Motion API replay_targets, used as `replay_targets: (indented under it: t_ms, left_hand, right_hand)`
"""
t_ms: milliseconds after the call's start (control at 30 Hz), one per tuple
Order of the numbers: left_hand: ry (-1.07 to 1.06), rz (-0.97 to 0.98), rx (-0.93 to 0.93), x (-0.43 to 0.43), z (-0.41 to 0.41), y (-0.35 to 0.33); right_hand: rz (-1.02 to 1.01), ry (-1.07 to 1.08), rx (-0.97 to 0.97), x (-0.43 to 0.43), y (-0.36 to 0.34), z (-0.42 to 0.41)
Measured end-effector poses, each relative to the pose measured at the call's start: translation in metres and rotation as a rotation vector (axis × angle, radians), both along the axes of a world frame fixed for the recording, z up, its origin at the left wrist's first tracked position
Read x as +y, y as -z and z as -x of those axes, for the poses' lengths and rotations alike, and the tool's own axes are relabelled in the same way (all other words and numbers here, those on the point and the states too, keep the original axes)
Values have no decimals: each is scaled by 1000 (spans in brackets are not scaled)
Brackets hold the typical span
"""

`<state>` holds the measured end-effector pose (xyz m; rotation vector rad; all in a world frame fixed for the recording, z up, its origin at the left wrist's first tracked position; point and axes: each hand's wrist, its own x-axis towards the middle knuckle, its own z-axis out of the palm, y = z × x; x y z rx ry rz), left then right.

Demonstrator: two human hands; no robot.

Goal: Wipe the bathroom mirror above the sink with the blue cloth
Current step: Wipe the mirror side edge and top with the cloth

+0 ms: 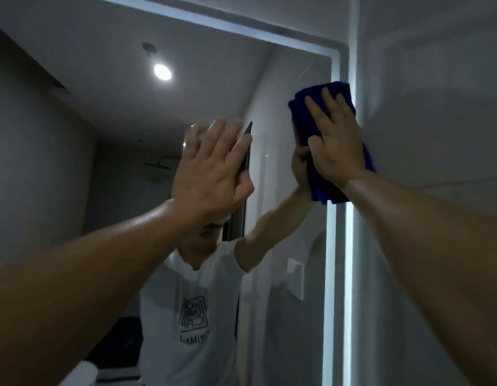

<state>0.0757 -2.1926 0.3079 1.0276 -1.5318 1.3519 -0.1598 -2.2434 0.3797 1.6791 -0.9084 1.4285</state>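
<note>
The right hand (336, 140) lies flat, fingers straight, pressing the blue cloth (301, 110) on the mirror (102, 107). The cloth sits at the mirror's glowing right edge (332, 246), near the top corner, with the wall (436, 107) just beside it. The left hand (211, 174) is open too, fingers spread, up at the middle of the glass.

Print on white tee (169, 296) in mirror (74, 149) illegible.

Dim, soft; glaring light strip (349, 274)
</note>
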Motion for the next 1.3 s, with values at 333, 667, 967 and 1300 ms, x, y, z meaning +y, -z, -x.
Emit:
replay_targets:
  t_ms: [333, 667, 967, 1300]
  left_hand:
    - [58, -106, 0, -16, 13, 109]
    - [70, -139, -25, -22, 9, 196]
    - [136, -202, -55, -16, 19, 246]
    - [140, -436, -42, 8, 21, 332]
  right_hand:
    - [-73, 26, -171, 6, 148, -8]
    - [-57, 26, -188, 4, 280, -9]
    - [-222, 22, -204, 10, 442, -10]
    - [-291, 82, -287, 32, 568, -47]
